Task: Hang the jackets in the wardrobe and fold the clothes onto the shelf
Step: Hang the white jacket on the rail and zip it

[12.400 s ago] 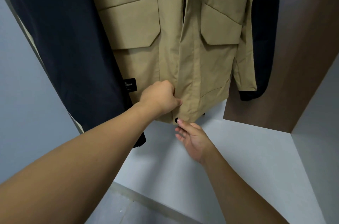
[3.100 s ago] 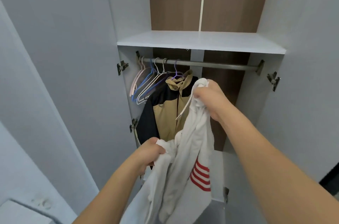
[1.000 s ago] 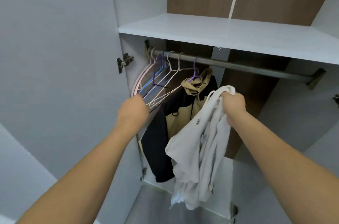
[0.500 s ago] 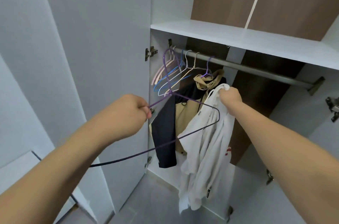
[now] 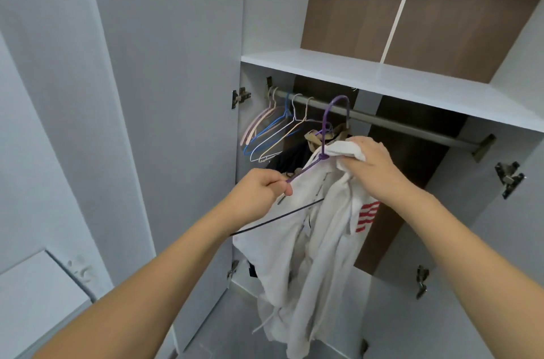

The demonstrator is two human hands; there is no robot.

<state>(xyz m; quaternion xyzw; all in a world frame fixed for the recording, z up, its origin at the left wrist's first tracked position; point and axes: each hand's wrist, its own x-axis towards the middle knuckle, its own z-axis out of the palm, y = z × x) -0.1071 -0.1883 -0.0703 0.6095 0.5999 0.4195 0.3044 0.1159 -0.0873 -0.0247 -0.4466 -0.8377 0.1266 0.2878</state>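
Note:
A white jacket (image 5: pixel 318 244) with red stripes hangs from my right hand (image 5: pixel 372 166), which grips its collar in front of the open wardrobe. My left hand (image 5: pixel 259 195) pinches the left arm of a purple wire hanger (image 5: pixel 325 135); the hanger's neck sits at the collar and its right arm is hidden in the cloth. Behind them a tan and dark jacket (image 5: pixel 316 138) hangs on the grey rail (image 5: pixel 412 126), mostly hidden. The white shelf (image 5: pixel 382 79) above the rail is bare.
Several empty wire hangers (image 5: pixel 273 135) hang at the rail's left end. The wardrobe's left door (image 5: pixel 164 94) stands open beside my left arm. A white box-like surface (image 5: pixel 32 297) sits at lower left. Door hinges (image 5: pixel 507 179) jut out on the right side.
My left hand has brought the purple hanger in from the left to the jacket's collar, and one arm of it has gone into the white jacket. My right hand keeps its hold.

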